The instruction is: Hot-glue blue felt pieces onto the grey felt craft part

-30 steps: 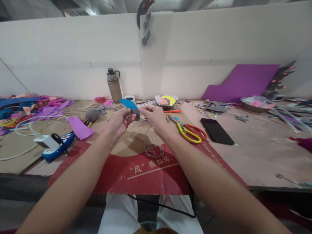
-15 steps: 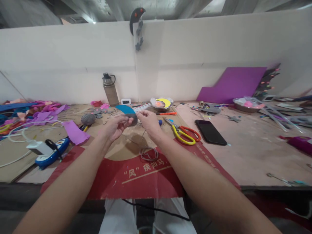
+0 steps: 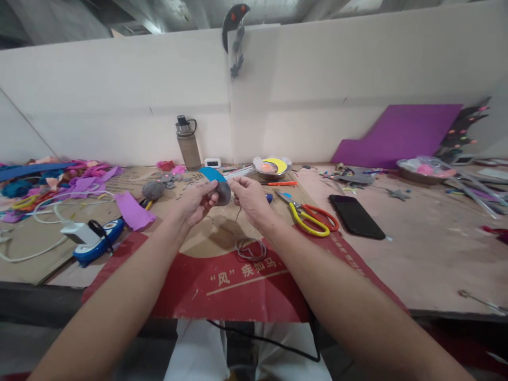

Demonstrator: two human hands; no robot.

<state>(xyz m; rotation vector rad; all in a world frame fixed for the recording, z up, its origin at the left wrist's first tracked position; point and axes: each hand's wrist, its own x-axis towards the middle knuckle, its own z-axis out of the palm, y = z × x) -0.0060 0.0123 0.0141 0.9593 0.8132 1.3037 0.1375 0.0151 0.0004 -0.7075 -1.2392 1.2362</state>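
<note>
My left hand (image 3: 200, 201) pinches a curved felt piece (image 3: 223, 194), blue at its upper end and grey at its lower end, above the middle of the table. Close against its right side, my right hand (image 3: 250, 197) is closed, thumb and forefinger pressed together; what they grip is too small to make out. A thin cord hangs beneath that hand, and a loose coil of cord (image 3: 251, 250) lies below on the red printed sheet (image 3: 246, 296).
Scissors (image 3: 313, 218) and a black phone (image 3: 356, 216) lie to the right. A bottle (image 3: 189, 148), a grey yarn ball (image 3: 153, 190) and a blue power strip (image 3: 99, 243) are on the left. Behind the hands stands a bowl (image 3: 273, 172) with a yellow crescent.
The view has shifted, so the table things appear further right. The felt piece is turned a little more upright, its grey end beside my right fingers.
</note>
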